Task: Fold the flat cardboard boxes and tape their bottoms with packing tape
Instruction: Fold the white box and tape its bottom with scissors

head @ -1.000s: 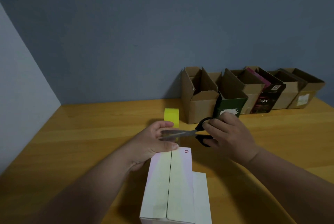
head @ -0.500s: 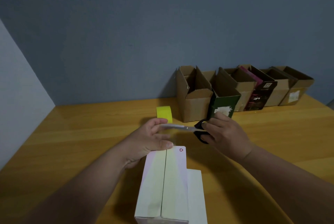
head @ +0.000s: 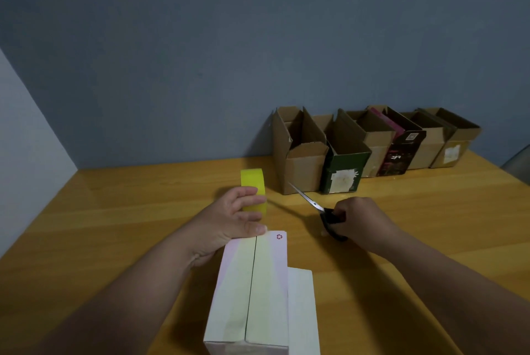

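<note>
A white cardboard box [head: 269, 277] stands bottom-up on the wooden table [head: 114, 225], with a strip of pale yellow tape running along its centre seam. My left hand [head: 226, 222] rests at the box's far edge, its fingers curled round the yellow tape roll [head: 252, 182] and its thumb at the end of the strip. To the right, my right hand [head: 361, 220] grips the black handles of the scissors [head: 315, 207] low over the table. Their blades point up and left, away from the tape.
Several folded boxes stand open-topped in a row against the back wall: a brown box [head: 298, 159], a dark green box [head: 344, 168], a black box [head: 401, 154] and more brown ones. A white flap [head: 302, 306] sticks out on the box's right.
The scissors were across the tape between the roll and the box. My right hand has drawn them off to the right and down, and my left hand's fingers now wrap the roll.
</note>
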